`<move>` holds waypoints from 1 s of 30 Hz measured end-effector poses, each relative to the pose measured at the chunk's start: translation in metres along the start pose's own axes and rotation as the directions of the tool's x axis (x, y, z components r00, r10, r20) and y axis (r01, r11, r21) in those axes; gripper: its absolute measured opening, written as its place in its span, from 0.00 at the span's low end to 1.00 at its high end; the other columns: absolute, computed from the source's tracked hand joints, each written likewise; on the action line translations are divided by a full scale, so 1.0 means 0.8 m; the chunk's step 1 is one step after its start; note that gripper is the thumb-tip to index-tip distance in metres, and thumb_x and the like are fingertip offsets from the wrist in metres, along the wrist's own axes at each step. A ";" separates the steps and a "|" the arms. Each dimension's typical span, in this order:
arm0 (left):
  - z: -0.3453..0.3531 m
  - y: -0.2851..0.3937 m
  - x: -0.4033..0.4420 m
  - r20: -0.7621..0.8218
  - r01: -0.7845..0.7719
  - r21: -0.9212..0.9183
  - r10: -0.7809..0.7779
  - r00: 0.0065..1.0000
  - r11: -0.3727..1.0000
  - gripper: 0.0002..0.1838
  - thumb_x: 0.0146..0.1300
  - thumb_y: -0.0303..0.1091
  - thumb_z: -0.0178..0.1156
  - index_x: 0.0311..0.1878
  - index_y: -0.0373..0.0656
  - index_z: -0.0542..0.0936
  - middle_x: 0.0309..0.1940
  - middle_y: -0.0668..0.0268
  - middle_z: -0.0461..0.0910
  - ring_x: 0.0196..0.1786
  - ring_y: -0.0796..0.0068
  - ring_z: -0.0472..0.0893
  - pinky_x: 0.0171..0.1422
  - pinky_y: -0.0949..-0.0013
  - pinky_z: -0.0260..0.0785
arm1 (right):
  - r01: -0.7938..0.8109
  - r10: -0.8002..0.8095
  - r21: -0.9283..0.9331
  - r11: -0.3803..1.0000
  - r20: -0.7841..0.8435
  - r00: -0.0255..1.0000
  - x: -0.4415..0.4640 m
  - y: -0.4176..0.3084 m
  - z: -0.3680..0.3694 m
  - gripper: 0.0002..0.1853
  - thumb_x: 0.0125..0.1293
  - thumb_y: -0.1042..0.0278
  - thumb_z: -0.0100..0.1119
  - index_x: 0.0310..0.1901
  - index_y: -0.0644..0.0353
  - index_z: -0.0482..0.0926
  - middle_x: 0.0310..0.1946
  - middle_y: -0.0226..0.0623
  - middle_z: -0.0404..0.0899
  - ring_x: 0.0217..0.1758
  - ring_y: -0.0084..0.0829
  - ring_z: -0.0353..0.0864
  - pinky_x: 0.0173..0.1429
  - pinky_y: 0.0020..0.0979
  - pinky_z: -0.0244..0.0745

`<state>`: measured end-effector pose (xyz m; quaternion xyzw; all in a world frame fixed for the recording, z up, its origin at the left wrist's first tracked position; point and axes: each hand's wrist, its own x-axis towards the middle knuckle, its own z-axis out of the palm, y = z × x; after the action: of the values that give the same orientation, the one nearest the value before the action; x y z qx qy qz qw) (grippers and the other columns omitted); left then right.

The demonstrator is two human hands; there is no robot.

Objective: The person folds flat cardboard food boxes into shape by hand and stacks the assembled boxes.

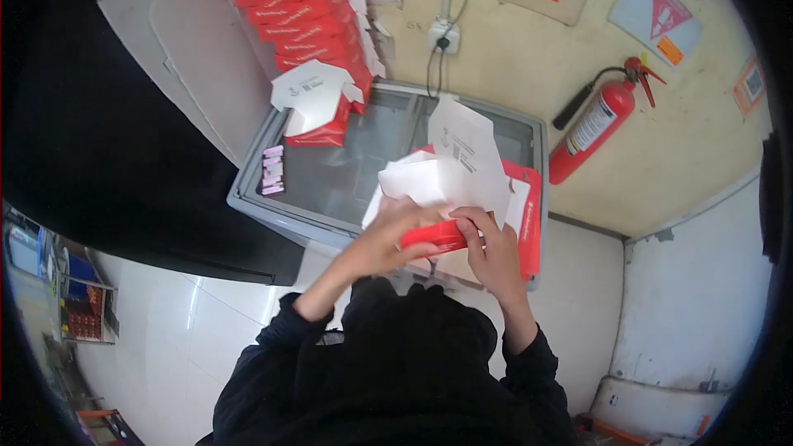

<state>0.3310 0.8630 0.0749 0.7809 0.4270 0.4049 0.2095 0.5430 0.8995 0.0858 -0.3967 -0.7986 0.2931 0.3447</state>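
Note:
Both of my hands are on a red and white carton (434, 237) with its white lid (471, 153) standing up behind it. My left hand (388, 235) is at the carton's left side, the thumb along the red front wall and the fingers over the inside. At the right front corner, my right hand (493, 256) pinches the carton's edge. Flat red and white card sheets (530, 227) lie under and to the right of it. Another folded carton (318, 128) with a raised lid sits at the back left of the glass-topped chest (355, 165).
A tall stack of red cartons (289, 12) leans at the back left. A phone (273, 169) lies on the chest's left edge. On the right wall hangs a red fire extinguisher (596, 120). A socket with cables (443, 36) is on the back wall.

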 end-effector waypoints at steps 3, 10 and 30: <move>-0.002 -0.006 -0.011 -0.165 -0.064 0.305 0.119 0.979 0.950 0.21 0.59 0.35 0.67 0.56 0.47 0.83 0.38 0.73 0.85 0.33 0.72 0.74 0.46 0.65 0.60 | 0.141 -0.143 -0.073 0.987 -0.035 0.989 0.032 -0.017 0.032 0.17 0.74 0.65 0.48 0.62 0.52 0.72 0.45 0.50 0.71 0.47 0.50 0.72 0.48 0.43 0.68; -0.051 -0.174 0.013 -0.549 0.277 0.675 0.215 0.808 0.684 0.21 0.57 0.33 0.68 0.56 0.47 0.84 0.20 0.67 0.78 0.21 0.67 0.72 0.34 0.62 0.59 | 0.188 -0.191 0.044 0.981 0.098 0.977 0.090 0.015 0.110 0.30 0.73 0.65 0.50 0.74 0.59 0.58 0.78 0.63 0.33 0.80 0.67 0.32 0.80 0.57 0.36; 0.139 -0.069 -0.015 0.551 -0.055 0.253 -0.097 0.829 0.966 0.33 0.68 0.56 0.56 0.69 0.43 0.70 0.69 0.51 0.69 0.75 0.53 0.64 0.76 0.53 0.58 | -0.349 0.287 -0.070 0.935 -0.428 0.857 -0.080 0.110 0.017 0.20 0.77 0.62 0.47 0.64 0.63 0.70 0.63 0.53 0.69 0.70 0.49 0.65 0.73 0.43 0.59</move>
<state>0.3898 0.8849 -0.0327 0.8807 0.4046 0.0977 0.2262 0.5989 0.8884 -0.0077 -0.6000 -0.6505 0.1972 0.4218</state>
